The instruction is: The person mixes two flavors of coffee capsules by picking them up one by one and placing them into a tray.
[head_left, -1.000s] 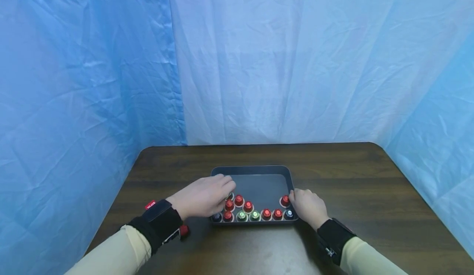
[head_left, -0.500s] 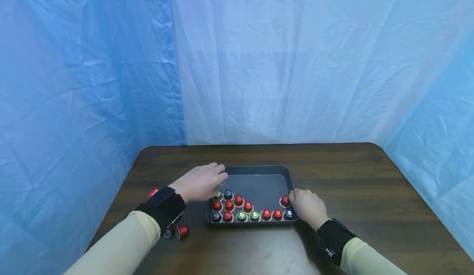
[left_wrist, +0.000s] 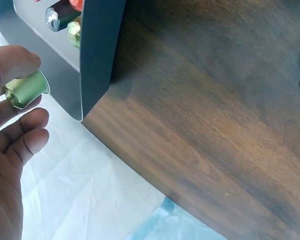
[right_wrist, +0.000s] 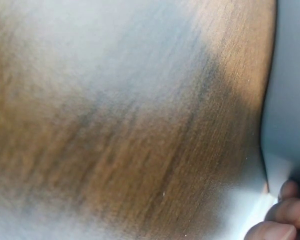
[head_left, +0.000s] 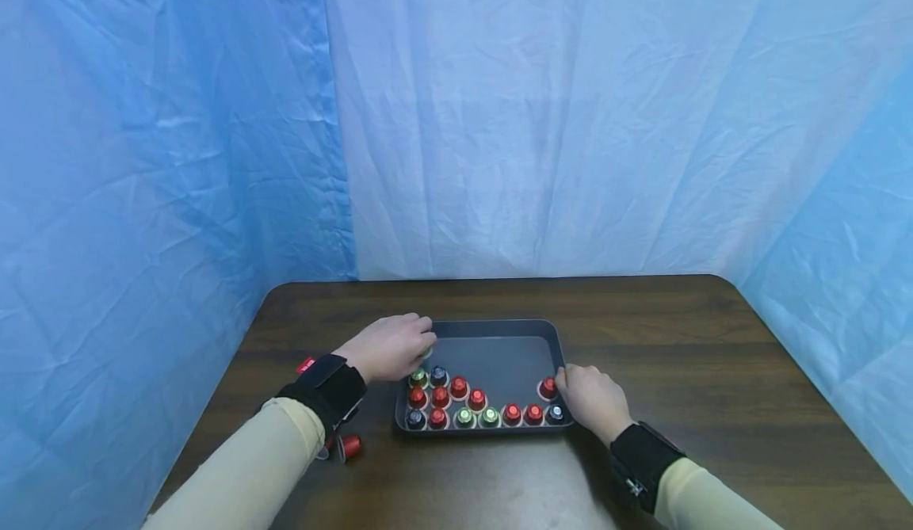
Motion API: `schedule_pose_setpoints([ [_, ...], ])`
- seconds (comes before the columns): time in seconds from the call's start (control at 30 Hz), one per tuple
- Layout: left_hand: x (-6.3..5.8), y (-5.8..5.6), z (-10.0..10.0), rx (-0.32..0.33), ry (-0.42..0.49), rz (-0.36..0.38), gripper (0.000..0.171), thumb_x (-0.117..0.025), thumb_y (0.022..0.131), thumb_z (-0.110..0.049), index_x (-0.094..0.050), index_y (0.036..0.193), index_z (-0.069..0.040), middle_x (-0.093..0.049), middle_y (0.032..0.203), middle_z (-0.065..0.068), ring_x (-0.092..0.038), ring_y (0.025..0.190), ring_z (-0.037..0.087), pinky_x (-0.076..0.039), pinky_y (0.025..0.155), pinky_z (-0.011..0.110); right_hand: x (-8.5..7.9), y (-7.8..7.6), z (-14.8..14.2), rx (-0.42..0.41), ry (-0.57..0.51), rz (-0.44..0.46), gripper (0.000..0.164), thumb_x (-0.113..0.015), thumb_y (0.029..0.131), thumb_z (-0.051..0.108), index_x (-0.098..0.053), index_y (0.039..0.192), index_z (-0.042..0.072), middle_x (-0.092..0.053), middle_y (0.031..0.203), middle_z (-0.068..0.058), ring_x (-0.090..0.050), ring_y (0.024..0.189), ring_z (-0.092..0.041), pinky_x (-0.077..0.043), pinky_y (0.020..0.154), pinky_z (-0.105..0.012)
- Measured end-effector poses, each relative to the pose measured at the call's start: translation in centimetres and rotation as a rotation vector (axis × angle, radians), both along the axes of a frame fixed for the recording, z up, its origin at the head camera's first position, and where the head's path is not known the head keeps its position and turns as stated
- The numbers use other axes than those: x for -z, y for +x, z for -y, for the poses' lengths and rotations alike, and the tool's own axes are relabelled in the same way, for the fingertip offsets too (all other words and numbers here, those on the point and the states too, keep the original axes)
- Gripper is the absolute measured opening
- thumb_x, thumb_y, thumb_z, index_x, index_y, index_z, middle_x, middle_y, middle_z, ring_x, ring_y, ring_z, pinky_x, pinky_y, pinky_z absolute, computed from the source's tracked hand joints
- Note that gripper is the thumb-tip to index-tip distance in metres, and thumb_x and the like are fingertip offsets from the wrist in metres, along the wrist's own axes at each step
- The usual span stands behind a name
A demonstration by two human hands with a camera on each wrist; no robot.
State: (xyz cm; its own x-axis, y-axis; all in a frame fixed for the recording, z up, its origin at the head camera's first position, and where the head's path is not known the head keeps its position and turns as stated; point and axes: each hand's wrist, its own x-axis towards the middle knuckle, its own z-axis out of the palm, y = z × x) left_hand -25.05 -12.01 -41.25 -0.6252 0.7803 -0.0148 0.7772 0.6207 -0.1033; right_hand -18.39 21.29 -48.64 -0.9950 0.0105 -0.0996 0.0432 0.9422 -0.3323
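- Green pod (left_wrist: 29,90), left wrist view: our left hand (left_wrist: 7,167) pinches it, axis roughly upright like the standing pods (left_wrist: 61,16).
- Head view: it's near the tray's (head_left: 499,352) far left corner.
- Right wrist view: our right hand (right_wrist: 285,215) grips the tray's side.

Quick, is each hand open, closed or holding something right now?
Left hand: closed, pinching a green capsule.
Right hand: closed, holding the tray by its right edge.
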Motion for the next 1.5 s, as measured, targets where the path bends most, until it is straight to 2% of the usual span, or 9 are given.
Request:
schedule_pose_setpoints([
  [0.33, 1.6, -0.9, -0.5, -0.001, -0.086, -0.031, 0.025, -0.08, 0.091, -0.025, -0.077, 0.114, -0.016, -0.068, 0.102, 0.002, -0.063, 0.094, 0.017, -0.056, 0.088, 0.032, 0.1, -0.1, 0.0, 0.004, 0.003, 0.003, 0.033, -0.052, 0.105, 0.027, -0.07, 0.091, 0.003, -0.061, 0.071, -0.005, -0.055, 0.063, -0.02, -0.045, 0.056, -0.036],
  [0.63, 2.9, -1.5, -0.5, -0.013, -0.208, -0.093, 0.029, -0.081, 0.088, -0.027, -0.077, 0.116, -0.02, -0.07, 0.106, 0.0, -0.059, 0.096, 0.018, -0.053, 0.089, 0.033, 0.2, -0.1, 0.0, 0.002, 0.006, 0.0, 0.033, -0.053, 0.105, 0.027, -0.069, 0.089, 0.003, -0.06, 0.069, -0.005, -0.055, 0.062, -0.02, -0.045, 0.056, -0.035],
  [0.8, 3.0, -1.5, -0.8, -0.016, -0.242, -0.086, 0.029, -0.081, 0.088, -0.027, -0.078, 0.116, -0.021, -0.07, 0.105, -0.001, -0.057, 0.095, 0.018, -0.051, 0.088, 0.032, 0.2, -0.2, -0.1, 0.005, 0.006, 0.003, 0.033, -0.053, 0.105, 0.028, -0.07, 0.091, 0.003, -0.061, 0.071, -0.005, -0.056, 0.063, -0.02, -0.046, 0.056, -0.035],
  [1.0, 3.0, -1.3, -1.2, -0.052, -0.287, -0.058, 0.027, -0.081, 0.089, -0.028, -0.078, 0.116, -0.023, -0.071, 0.108, -0.002, -0.056, 0.097, 0.018, -0.049, 0.088, 0.032, 0.2, -0.2, -0.3, 0.001, 0.001, 0.002, 0.033, -0.053, 0.105, 0.027, -0.07, 0.091, 0.003, -0.062, 0.071, -0.005, -0.057, 0.063, -0.02, -0.046, 0.056, -0.036],
  [1.17, 3.1, -1.2, -1.5, -0.069, -0.307, -0.037, 0.029, -0.08, 0.089, -0.028, -0.077, 0.118, -0.025, -0.073, 0.112, -0.004, -0.059, 0.103, 0.019, -0.048, 0.09, 0.035, 0.2, -0.2, -0.3, -0.002, 0.002, 0.0, 0.033, -0.053, 0.104, 0.027, -0.07, 0.09, 0.003, -0.063, 0.072, -0.005, -0.057, 0.063, -0.02, -0.047, 0.057, -0.036],
  [1.37, 3.2, -1.1, -1.3, -0.107, -0.283, 0.001, 0.037, -0.08, 0.089, -0.029, -0.073, 0.125, -0.025, -0.071, 0.123, -0.001, -0.06, 0.113, 0.021, -0.048, 0.098, 0.039, 0.0, -0.2, -0.3, 0.0, 0.001, 0.007, 0.032, -0.053, 0.104, 0.027, -0.07, 0.091, 0.003, -0.062, 0.072, -0.005, -0.056, 0.063, -0.02, -0.047, 0.057, -0.036],
  [1.5, 2.8, -0.6, -1.0, -0.116, -0.243, 0.01, 0.04, -0.079, 0.091, -0.029, -0.071, 0.129, -0.023, -0.069, 0.127, 0.001, -0.059, 0.116, 0.023, -0.048, 0.102, 0.04, 0.0, -0.2, -0.3, 0.002, 0.002, 0.011, 0.032, -0.054, 0.104, 0.027, -0.07, 0.091, 0.002, -0.064, 0.073, -0.006, -0.057, 0.063, -0.021, -0.048, 0.057, -0.036],
])
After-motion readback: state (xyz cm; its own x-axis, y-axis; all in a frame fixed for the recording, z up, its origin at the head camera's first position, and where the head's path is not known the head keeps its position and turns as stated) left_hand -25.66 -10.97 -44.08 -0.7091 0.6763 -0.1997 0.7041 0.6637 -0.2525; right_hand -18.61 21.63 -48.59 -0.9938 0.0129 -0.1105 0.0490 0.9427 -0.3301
